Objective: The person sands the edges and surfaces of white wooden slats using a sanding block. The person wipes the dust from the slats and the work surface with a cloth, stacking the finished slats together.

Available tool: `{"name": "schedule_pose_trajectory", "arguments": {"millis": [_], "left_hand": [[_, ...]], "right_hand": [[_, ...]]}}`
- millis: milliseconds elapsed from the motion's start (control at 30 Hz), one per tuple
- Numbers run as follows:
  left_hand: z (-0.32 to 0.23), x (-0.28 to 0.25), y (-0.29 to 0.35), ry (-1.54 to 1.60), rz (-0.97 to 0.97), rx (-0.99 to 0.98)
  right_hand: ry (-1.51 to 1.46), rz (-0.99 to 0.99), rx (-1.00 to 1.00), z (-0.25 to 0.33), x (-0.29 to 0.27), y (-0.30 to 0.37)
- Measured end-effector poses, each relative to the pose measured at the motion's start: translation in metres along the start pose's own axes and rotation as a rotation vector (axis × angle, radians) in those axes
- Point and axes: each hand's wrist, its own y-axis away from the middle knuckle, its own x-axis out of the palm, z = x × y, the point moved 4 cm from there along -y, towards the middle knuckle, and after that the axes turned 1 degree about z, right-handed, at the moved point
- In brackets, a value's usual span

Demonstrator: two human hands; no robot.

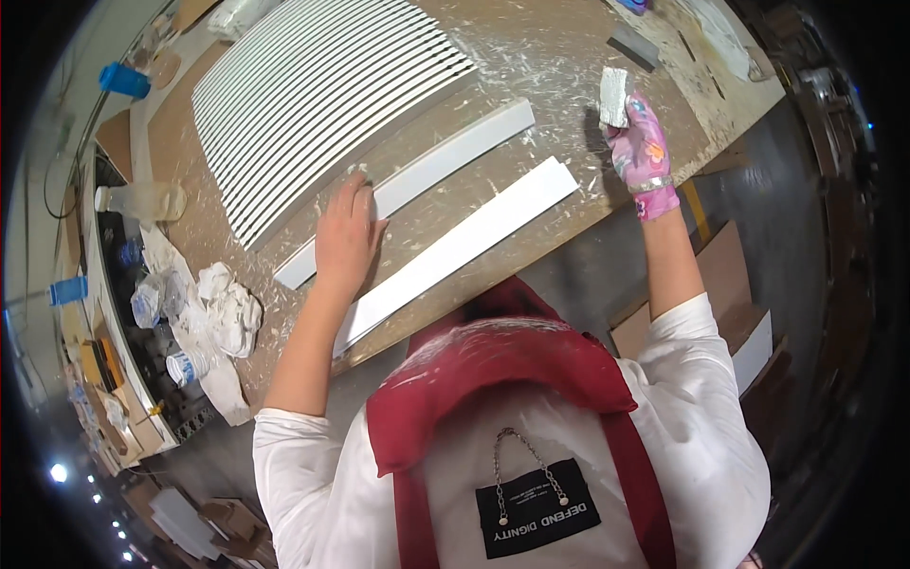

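Note:
My bare left hand (pixel 347 232) lies across the left part of a white strip (pixel 464 150), its fingers stretched out toward a ribbed white panel (pixel 322 100). Closer to me, a second long white strip (pixel 474 237) rests at a slant along the table. In a pink flowered glove, my right hand (pixel 645 152) grips a small rectangular block (pixel 613 95) with a rough whitish face. That hand is over the right part of the table, apart from both strips. The glove hides the block's lower end.
White dust and scraps cover the brown worktable (pixel 531 57). A grey block (pixel 633 47) lies at its far right. On the left are a cloudy plastic bottle (pixel 142 201), a blue cup (pixel 124 81) and crumpled white cloth (pixel 229 311). Cardboard (pixel 725 275) leans below the table's right edge.

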Motion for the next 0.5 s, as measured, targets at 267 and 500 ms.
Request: {"name": "schedule_pose_trajectory", "arguments": {"millis": [267, 500], "left_hand": [[-0.026, -0.008, 0.012, -0.019, 0.114, 0.082], [-0.017, -0.008, 0.019, 0.18, 0.051, -0.15]], "right_hand": [[0.035, -0.1, 0.027, -0.019, -0.014, 0.036], [0.103, -0.046, 0.004, -0.018, 0.003, 0.041]]}}
